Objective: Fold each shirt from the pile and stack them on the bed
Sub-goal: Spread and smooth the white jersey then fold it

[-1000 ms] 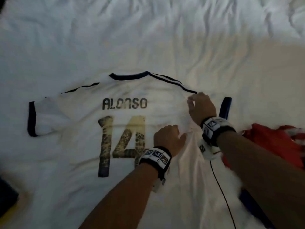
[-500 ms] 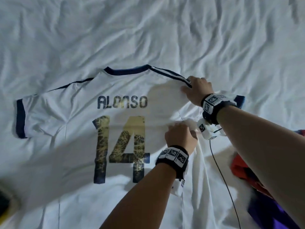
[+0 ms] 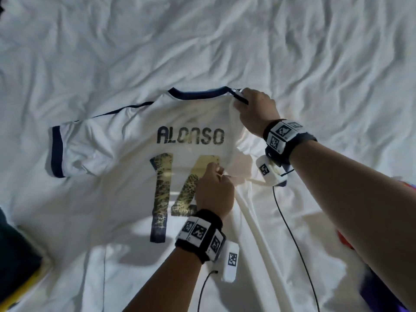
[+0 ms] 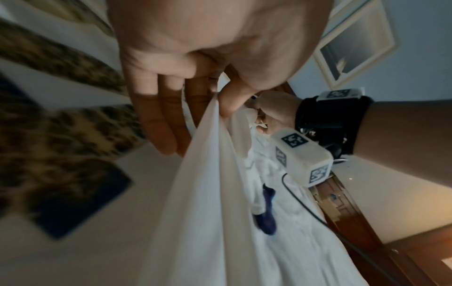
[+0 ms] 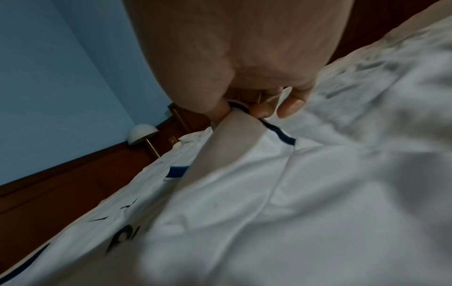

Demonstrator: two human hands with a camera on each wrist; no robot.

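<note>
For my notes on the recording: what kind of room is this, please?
Most likely a bedroom: a wrinkled white bed sheet under the jersey, a small bedside lamp, and a framed picture on the wall.

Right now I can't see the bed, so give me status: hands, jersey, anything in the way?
Both hands gripping: right hand pinches shoulder trim, left hand pinches side fabric. White jersey back-up on the bed, right side lifted. Other clothes bunched at right, clear of the fold.

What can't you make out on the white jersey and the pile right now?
- White jersey hem: cut off by the head view's bottom edge.
- Its right sleeve: head view, folded under, hidden by right hand and forearm.
- Pile: cropped at the right edge, behind the forearm; count unclear.
- Second digit: partly covered by left hand.
</note>
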